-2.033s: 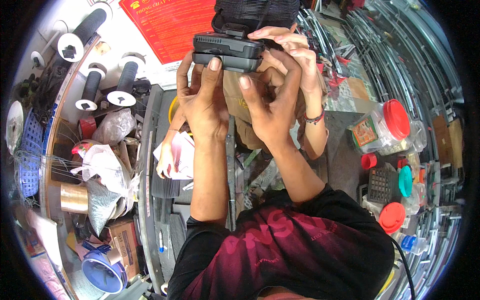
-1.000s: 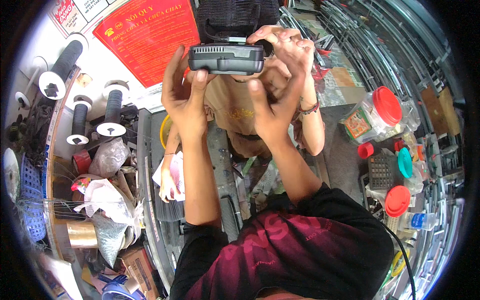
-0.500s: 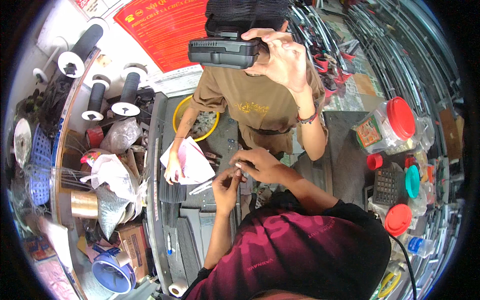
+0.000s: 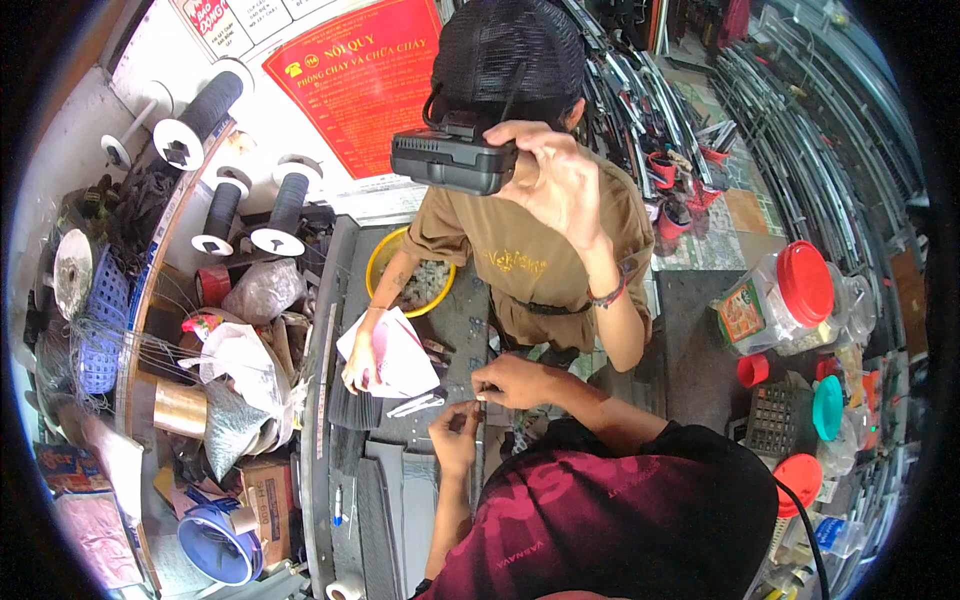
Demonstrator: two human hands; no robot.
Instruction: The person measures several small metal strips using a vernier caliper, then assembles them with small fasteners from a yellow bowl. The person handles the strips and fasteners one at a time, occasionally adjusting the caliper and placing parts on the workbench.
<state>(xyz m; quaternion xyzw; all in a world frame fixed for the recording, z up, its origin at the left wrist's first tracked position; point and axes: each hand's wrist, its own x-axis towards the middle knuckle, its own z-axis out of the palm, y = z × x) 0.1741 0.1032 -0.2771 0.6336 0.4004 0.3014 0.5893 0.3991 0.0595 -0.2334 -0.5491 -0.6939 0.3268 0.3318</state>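
Over the dark workbench (image 4: 408, 428), my left hand (image 4: 456, 437) is closed in a pinch, thumb against fingertips. Just beyond it and slightly to the right, my right hand (image 4: 508, 382) is also closed, its fingers curled. Only a small gap separates the fingertips. Anything between them is too small to make out. Left of my hands, narrow white strips (image 4: 416, 404) lie on the bench beside a white and pink sheet of paper (image 4: 405, 358). A co-worker opposite rests one hand (image 4: 362, 368) on that paper and lifts the other hand (image 4: 560, 180) to a black head-worn device (image 4: 455, 160).
A yellow-rimmed basin (image 4: 376, 262) of small pale pieces stands at the far left of the bench. Spools (image 4: 285, 212) and bundled bags (image 4: 250, 362) crowd the left. A red-lidded jar (image 4: 770, 300) and a calculator (image 4: 772, 415) sit at right; metal bars fill the far right.
The view has tilted, so the scene sits lower in the picture. My hands, touching before, are now slightly apart. The co-worker still holds the device and the paper.
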